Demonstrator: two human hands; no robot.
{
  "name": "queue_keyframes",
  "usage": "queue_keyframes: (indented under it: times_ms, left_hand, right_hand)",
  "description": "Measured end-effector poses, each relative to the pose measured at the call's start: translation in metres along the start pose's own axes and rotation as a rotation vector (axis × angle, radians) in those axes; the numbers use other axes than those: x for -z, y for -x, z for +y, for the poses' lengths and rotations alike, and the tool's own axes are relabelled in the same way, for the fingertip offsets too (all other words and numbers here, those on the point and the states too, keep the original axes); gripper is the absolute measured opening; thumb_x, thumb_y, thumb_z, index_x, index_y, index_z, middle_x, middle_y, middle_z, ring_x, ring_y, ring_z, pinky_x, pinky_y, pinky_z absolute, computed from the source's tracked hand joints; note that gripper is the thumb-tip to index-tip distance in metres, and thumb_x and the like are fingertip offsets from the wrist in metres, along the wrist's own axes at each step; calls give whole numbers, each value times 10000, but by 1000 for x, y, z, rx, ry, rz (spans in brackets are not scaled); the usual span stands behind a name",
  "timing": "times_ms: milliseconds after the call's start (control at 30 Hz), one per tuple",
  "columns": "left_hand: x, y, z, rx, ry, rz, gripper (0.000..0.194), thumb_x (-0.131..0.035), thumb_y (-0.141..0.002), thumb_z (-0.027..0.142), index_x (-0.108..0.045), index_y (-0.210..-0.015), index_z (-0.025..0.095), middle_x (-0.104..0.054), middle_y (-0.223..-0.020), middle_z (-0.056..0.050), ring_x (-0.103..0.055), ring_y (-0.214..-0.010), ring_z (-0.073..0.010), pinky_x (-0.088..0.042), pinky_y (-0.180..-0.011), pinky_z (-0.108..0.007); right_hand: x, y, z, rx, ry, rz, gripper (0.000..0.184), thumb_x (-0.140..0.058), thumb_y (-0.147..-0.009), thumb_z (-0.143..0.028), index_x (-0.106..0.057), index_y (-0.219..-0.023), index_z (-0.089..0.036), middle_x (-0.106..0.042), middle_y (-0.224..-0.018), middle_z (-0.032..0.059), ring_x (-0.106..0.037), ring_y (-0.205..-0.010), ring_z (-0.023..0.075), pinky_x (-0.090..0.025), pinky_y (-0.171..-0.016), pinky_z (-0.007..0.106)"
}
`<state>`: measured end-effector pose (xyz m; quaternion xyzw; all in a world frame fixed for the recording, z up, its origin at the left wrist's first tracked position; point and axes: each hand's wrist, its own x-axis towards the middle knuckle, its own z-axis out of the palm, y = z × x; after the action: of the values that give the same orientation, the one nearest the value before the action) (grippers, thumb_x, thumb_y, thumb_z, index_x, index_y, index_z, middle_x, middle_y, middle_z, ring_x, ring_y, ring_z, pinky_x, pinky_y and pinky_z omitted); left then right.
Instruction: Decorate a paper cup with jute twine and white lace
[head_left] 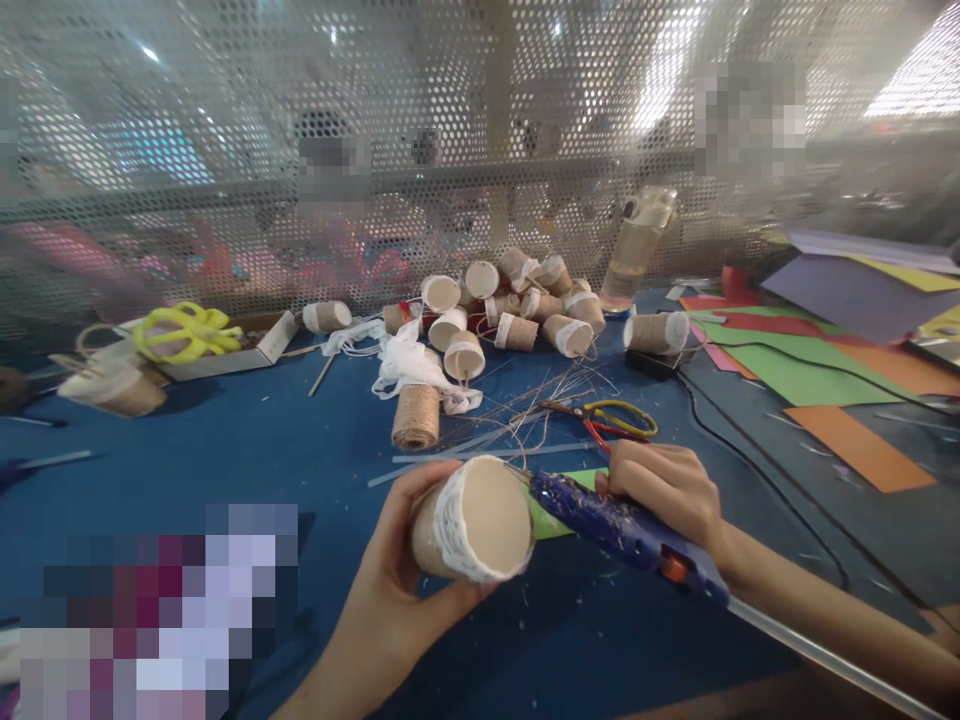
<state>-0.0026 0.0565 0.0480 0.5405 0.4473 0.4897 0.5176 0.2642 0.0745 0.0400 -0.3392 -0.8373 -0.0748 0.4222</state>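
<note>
My left hand [401, 590] is wrapped around a paper cup [495, 520] covered in twine, with white lace along its rim. The cup lies tilted, its open mouth turned toward the right. In my right hand [664, 490] is a blue hot glue gun [622, 530], with a clear glue stick [810, 650] sticking out of its back. The gun's nozzle is at the upper edge of the cup's rim; whether it touches cannot be made out. Beneath them lies a piece of green paper [553, 522]. Just beyond stand scissors [611, 418] with yellow and red handles and a twine spool [416, 416].
Several twine-wrapped cups [517, 330] are heaped at the back, near white lace [409, 360]. A water bottle [639, 245] leans by the perforated metal screen [465, 120]. Coloured paper [810, 370] and a black cable [735, 460] lie right. A box with yellow ribbon [184, 332] sits left.
</note>
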Motion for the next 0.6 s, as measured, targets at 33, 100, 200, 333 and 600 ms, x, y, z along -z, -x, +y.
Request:
queue_keyframes:
  times_ms: [33,100,200,333,600]
  left_hand:
    - [0,0,-1,-4,-1,0,657,-908,-648,361,-596,-1227,363,-648,-1268,-22,-610,-1149,-271,-489,-953,-366]
    - [1,-1,-1,-7,-2,-3,644,-901,-657,359,-597,-1224,363,-642,-1276,-23,-603,-1156,-274,-485,-945,-367]
    - [2,-1,0,0,-2,-12,628,-902,-656,343,-607,-1209,375,-634,-1285,-13,-584,-1177,-269,-469,-955,-365]
    - [3,-2,2,11,-2,-4,621,-913,-645,366,-622,-1193,378,-635,-1255,-1,-579,-1167,-260,-460,-980,-375]
    - [2,-2,4,5,4,-14,602,-908,-657,338,-633,-1192,354,-643,-1275,-21,-596,-1169,-271,-492,-955,-354]
  right_hand:
    - [0,0,0,-2,1,2,254,-554,-942,-67,-453,-761,-216,-418,-669,-34,-354,-560,109,-279,-545,264]
    - [0,0,0,-3,-2,0,256,-552,-942,-64,-453,-760,-214,-416,-669,-35,-351,-560,107,-279,-546,263]
    - [1,0,-1,-7,-7,-3,260,-552,-941,-57,-446,-762,-213,-407,-672,-37,-343,-565,105,-276,-550,260]
    - [2,0,-1,-17,-6,-7,260,-551,-948,-67,-441,-759,-210,-407,-674,-35,-334,-570,103,-268,-549,262]
    - [0,1,-1,-12,2,3,266,-545,-947,-63,-448,-747,-209,-416,-665,-35,-345,-561,100,-288,-541,256]
